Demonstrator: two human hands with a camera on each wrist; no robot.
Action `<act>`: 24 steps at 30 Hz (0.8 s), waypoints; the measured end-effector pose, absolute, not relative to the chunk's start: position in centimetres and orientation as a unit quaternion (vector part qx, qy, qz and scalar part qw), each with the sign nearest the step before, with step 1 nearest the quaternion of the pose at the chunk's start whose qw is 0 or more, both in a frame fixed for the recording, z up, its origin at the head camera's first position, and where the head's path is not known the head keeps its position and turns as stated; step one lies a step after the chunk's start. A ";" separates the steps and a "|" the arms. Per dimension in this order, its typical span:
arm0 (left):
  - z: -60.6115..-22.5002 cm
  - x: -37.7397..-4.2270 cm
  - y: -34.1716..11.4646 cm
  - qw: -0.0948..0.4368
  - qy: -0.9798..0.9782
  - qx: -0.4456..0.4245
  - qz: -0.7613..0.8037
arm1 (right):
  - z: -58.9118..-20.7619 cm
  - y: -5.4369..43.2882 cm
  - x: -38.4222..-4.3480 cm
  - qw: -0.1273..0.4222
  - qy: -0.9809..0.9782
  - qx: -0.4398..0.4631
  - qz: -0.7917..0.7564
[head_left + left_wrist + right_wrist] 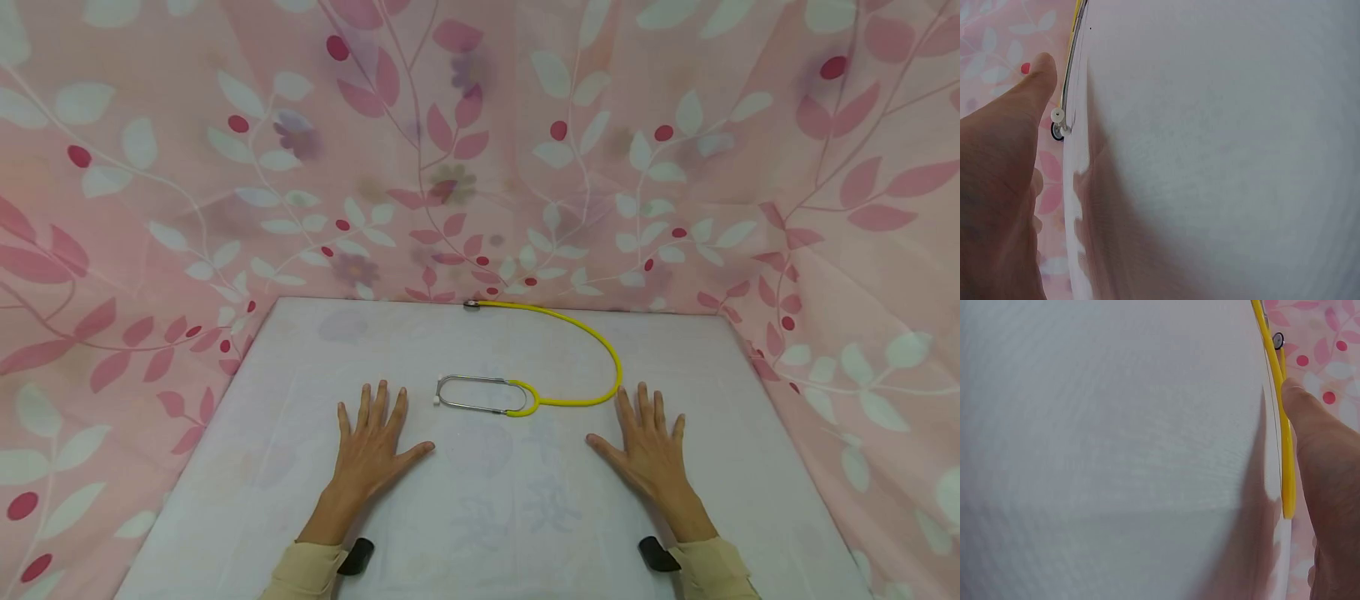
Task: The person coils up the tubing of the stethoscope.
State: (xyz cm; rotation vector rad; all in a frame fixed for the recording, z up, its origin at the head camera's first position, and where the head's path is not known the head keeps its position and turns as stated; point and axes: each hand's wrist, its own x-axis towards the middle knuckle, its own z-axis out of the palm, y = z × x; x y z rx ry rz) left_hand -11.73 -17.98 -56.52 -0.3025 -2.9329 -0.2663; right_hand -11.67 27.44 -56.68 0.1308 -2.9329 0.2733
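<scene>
A stethoscope with yellow tubing (577, 403) lies on the white-covered table. Its metal ear tubes (472, 377) point left with pale ear tips, and the tubing curves round to the chest piece (471, 305) at the back edge. My left hand (369, 454), fingers spread, is left of and nearer than the ear tips; one ear tip (1057, 115) shows past the thumb in the left wrist view. My right hand (648, 454) is spread too, its fingertips close by the right bend of the tubing. Neither hand holds anything. Yellow tubing (1280, 394) also shows beside the thumb in the right wrist view.
Pink leaf-patterned cloth (480, 167) hangs behind the table and along both sides. The white table cover (465, 500) runs from the back edge toward me. A dark band piece (357, 557) sits at the left wrist, another (658, 554) at the right.
</scene>
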 end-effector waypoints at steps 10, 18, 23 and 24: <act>-56.3 -11.7 -17.9 0.086 -0.987 -0.104 -0.091 | -56.5 27.5 -11.5 0.087 -0.991 0.040 0.097; -55.9 -11.7 -18.0 0.091 -0.986 -0.108 -0.089 | -56.7 27.4 -11.2 0.082 -0.991 0.041 0.101; -55.7 -12.1 -17.9 0.087 -0.985 -0.119 -0.090 | -56.5 27.1 -11.7 0.105 -0.987 0.053 0.112; -55.7 -12.3 -17.8 0.085 -0.984 -0.124 -0.093 | -56.3 26.9 -11.9 0.115 -0.985 0.058 0.116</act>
